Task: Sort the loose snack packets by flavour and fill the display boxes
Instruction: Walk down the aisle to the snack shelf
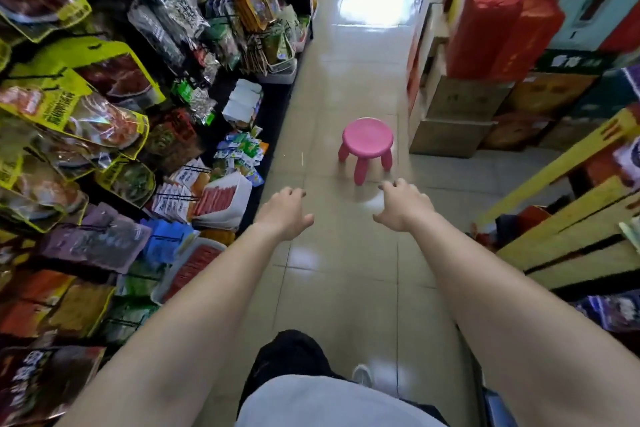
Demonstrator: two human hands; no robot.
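Observation:
I look down a shop aisle with both arms stretched forward over the tiled floor. My left hand [285, 212] hangs in the air with loosely curled fingers and holds nothing. My right hand [403, 206] is the same, empty, just short of a pink stool [367, 141]. Along the left shelf lie snack packets: a white display box of red packets [221, 199], small white packets [175, 196] beside it, green-and-white loose packets [242, 156] farther on, and a second white box of red packets [188, 267] nearer me.
Large hanging bags [79, 121] fill the left racks. Stacked cartons [460, 115] and red boxes [498, 31] line the right side, with yellow wooden crates [568, 229] closer. The tiled aisle [346, 270] runs ahead to a bright doorway.

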